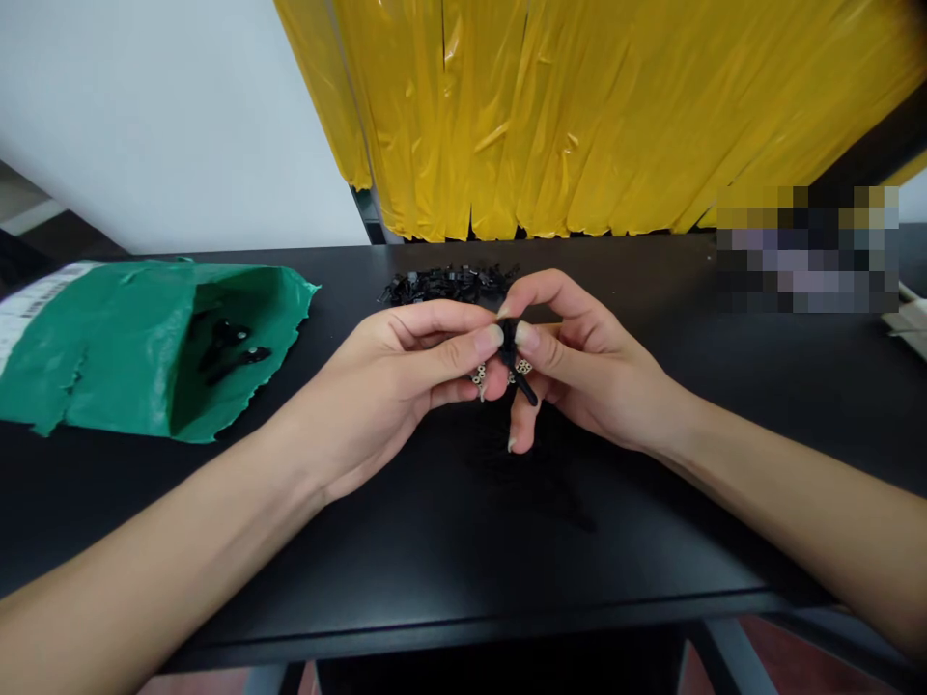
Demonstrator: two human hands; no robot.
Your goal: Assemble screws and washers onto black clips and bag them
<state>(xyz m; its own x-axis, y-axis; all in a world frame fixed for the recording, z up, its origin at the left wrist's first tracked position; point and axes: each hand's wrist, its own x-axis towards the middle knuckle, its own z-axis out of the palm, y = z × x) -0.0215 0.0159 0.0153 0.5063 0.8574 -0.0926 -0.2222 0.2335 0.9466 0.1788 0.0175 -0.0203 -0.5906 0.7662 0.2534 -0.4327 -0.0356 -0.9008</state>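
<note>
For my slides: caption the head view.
Left hand and right hand pinch a black part over a dark table, open green bag at left.

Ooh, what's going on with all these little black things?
A person's left hand and right hand are pinching one small black part between them, over a black table. Beyond them lies a pile of small black pieces. An open green plastic mailer, at left, has black pieces inside.

Black piece (510, 349) partly hidden behind the fingers (463, 353), green bag (120, 338) cut off at left edge
</note>
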